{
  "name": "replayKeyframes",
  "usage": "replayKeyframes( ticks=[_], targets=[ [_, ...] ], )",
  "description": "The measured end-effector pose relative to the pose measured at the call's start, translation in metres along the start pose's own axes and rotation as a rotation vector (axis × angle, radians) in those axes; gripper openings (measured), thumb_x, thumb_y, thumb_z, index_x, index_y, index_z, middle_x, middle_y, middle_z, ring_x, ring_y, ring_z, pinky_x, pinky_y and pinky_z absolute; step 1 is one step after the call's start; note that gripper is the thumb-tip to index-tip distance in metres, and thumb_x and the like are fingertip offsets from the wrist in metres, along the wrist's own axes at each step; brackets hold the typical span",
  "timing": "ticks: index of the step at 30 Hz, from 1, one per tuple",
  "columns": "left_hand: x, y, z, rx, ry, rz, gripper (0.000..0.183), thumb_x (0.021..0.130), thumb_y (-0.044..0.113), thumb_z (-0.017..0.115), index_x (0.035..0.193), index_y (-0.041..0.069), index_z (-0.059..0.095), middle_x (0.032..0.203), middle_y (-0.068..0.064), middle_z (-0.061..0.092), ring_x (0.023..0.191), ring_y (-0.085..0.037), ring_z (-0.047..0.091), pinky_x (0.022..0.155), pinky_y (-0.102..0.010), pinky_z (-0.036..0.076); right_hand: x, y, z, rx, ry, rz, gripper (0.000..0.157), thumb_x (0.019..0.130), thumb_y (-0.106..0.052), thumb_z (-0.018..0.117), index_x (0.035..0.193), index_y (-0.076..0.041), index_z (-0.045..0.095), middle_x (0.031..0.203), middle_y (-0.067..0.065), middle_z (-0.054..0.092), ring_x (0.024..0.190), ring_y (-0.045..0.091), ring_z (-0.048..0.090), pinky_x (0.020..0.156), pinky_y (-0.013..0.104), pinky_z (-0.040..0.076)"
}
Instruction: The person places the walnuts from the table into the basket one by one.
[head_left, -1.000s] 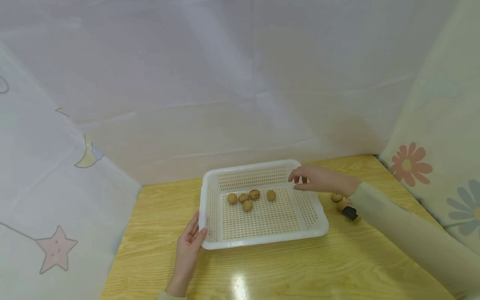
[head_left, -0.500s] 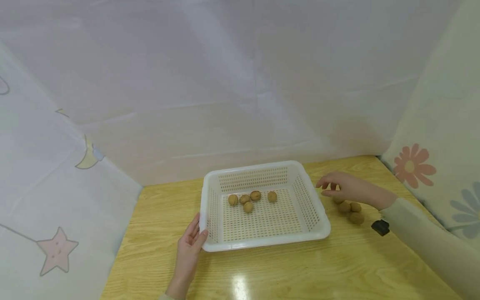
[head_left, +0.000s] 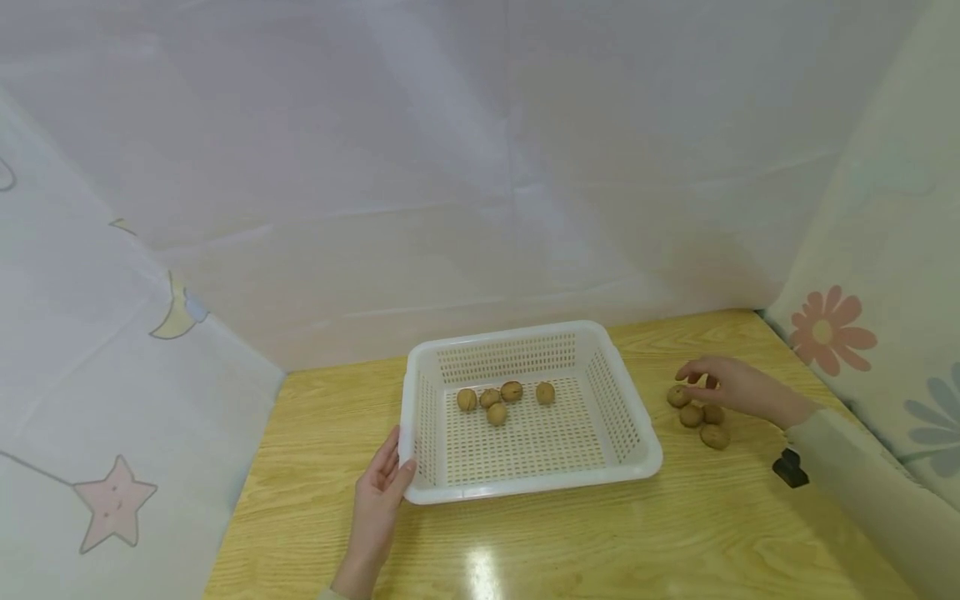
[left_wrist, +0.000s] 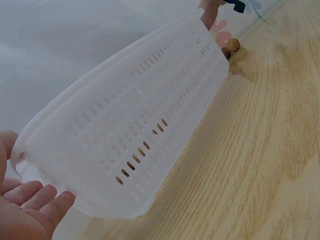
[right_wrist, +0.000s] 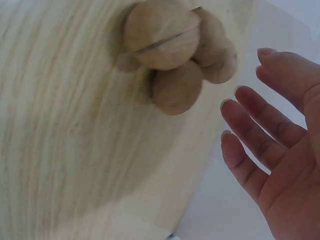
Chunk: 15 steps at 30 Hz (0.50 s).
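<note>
A white perforated plastic basket (head_left: 536, 486) stands on the table with several walnuts (head_left: 497, 414) on its floor. My left hand (head_left: 375, 504) grips its near left corner, thumb over the rim. In the left wrist view, that hand's fingers (left_wrist: 59, 202) lie under the rim of the basket (left_wrist: 125, 110). To the right of the basket, my right hand (head_left: 738, 387) hovers by a cluster of walnuts (head_left: 692, 416), fingers loosely bent and holding nothing. The right wrist view shows a gap between this hand (right_wrist: 290, 145) and the clustered walnuts (right_wrist: 162, 35).
A wood-grain table (head_left: 315, 433) carries everything. Pale cloth hangs behind it and at both sides, with a red flower (head_left: 822, 332) on the right side. A small black object (head_left: 790, 468) sits by the right wrist.
My right hand has moved right, from above the basket's right side to the walnuts on the table. The left hand and the basket have stayed nearly in place.
</note>
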<state>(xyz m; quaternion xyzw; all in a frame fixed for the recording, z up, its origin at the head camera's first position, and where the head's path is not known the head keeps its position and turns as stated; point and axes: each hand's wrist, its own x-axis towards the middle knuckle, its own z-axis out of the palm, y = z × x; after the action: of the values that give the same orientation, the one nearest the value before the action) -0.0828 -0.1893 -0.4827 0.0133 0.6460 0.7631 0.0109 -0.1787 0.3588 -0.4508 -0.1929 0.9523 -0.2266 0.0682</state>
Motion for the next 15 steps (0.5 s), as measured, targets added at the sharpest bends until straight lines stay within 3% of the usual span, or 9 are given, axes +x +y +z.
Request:
replayKeyframes(
  ticks=[3,15],
  targets=[
    [0.000,0.000,0.001,0.000,0.008,-0.005,0.058,0.093,0.016,0.059,0.145,0.012,0.033,0.146,-0.007,0.038,0.130,-0.025,0.042,0.099,-0.030,0.044,0.000,0.010,0.005,0.003,-0.011,0.039,0.034,0.089,-0.028,0.064,0.116,-0.008,0.062,0.101,0.004,0.062,0.079,0.012,0.055,0.063,0.025,0.050],
    [-0.001,0.002,0.002,-0.023,0.015,-0.018,0.059,0.092,0.015,0.059,0.145,0.012,0.032,0.146,-0.007,0.038,0.130,-0.023,0.042,0.101,-0.032,0.043,0.009,0.022,0.018,0.046,-0.044,0.038,0.034,0.090,-0.033,0.063,0.115,-0.011,0.061,0.098,0.000,0.063,0.084,0.013,0.058,0.069,0.028,0.052]
  ],
)
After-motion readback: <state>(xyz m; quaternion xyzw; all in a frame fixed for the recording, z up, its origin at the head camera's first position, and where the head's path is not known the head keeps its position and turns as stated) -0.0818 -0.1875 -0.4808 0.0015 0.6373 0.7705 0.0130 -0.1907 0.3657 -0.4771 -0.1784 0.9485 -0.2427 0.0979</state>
